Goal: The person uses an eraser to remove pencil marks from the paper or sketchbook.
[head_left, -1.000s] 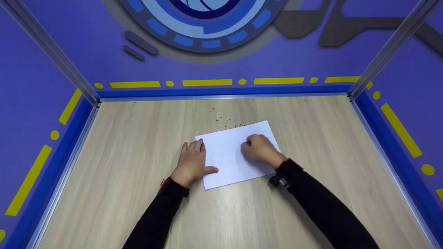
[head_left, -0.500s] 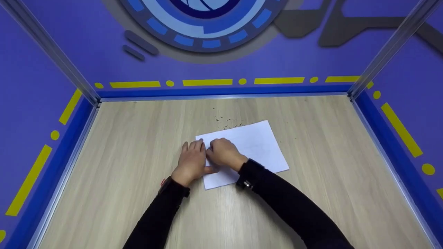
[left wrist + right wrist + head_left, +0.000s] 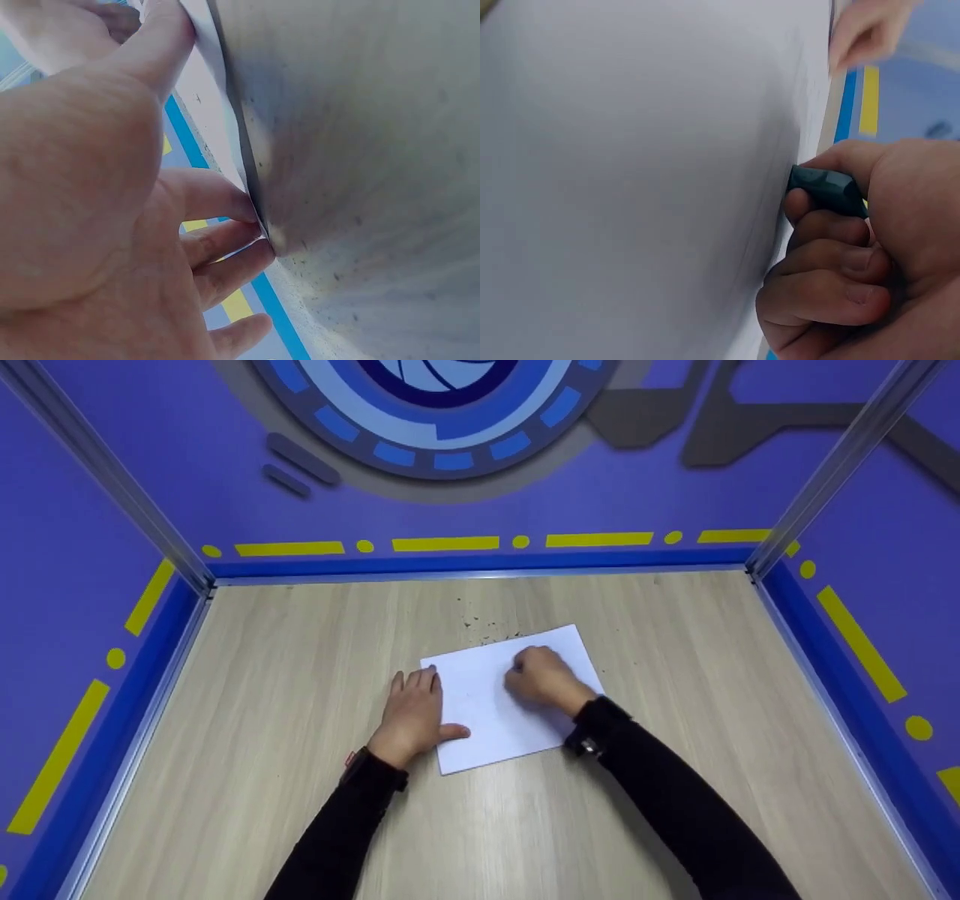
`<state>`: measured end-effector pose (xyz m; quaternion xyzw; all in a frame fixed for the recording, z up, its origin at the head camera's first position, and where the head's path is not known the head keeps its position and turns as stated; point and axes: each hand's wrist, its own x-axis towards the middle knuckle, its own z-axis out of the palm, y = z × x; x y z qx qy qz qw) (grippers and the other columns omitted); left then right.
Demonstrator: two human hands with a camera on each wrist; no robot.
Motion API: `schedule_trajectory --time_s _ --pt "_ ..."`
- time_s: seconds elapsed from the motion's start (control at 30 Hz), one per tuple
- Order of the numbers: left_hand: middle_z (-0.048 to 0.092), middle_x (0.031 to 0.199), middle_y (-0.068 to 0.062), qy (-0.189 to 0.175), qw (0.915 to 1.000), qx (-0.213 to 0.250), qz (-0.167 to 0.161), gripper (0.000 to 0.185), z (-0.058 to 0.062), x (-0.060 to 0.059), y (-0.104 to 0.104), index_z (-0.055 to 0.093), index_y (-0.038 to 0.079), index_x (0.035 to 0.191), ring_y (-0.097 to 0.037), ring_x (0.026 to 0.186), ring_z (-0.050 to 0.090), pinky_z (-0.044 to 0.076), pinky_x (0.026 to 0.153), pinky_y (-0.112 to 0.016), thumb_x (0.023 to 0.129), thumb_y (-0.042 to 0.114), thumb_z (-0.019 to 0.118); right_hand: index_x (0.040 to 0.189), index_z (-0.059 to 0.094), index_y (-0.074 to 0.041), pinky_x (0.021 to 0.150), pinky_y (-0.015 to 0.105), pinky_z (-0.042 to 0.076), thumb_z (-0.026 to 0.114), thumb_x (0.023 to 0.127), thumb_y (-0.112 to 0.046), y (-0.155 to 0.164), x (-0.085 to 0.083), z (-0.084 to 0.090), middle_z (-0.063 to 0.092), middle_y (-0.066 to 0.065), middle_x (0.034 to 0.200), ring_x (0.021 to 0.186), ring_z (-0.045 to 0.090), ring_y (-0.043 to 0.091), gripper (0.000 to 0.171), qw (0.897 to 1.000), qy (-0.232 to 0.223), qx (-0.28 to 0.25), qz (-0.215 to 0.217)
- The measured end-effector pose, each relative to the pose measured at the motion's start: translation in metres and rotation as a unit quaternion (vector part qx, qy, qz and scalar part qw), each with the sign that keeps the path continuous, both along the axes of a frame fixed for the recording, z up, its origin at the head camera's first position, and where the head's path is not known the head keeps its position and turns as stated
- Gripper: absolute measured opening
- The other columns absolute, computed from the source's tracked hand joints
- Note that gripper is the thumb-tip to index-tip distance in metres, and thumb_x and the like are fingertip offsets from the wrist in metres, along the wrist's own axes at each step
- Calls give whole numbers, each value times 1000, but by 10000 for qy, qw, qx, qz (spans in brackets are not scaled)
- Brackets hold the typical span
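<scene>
One white sheet of paper (image 3: 495, 712) lies flat on the wooden table (image 3: 675, 810), near its middle, turned a little so that its long axis runs from the near left toward the far right; its far right corner points at the back wall. Two hands work on it. The left hand (image 3: 414, 718) lies flat with fingers straight, pressing the sheet's left edge, thumb on the paper. The right hand (image 3: 541, 678) rests on the sheet's far half with its fingers curled; its grip is clenched round one small dark green eraser-like block (image 3: 826, 189), whose tip touches the paper. A scatter of dark crumbs (image 3: 491, 624) lies on the table just beyond the sheet's far edge.
</scene>
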<state>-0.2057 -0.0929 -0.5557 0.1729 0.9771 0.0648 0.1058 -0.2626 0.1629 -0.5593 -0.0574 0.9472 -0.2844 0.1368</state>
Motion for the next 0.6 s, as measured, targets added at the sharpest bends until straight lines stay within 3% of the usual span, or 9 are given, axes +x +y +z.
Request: schedule_trajectory --time_s 0.3,0.6 --pt "42 174 -25 -65 9999 -92 -27 122 -2 3 2 41 -11 165 -41 163 38 24 137 -64 88 77 78 66 42 -17 61 33 32 62 94 -20 85 -2 -5 36 -3 67 67 41 20 35 9989 36 69 -461" --pt "40 175 -25 -86 9999 -65 18 123 1 -1 0 39 -10 166 -40 165 36 22 138 -63 88 76 78 68 40 -17 63 34 30 61 96 -21 86 -3 -2 34 -2 70 69 41 21 36 9984 155 148 -518"
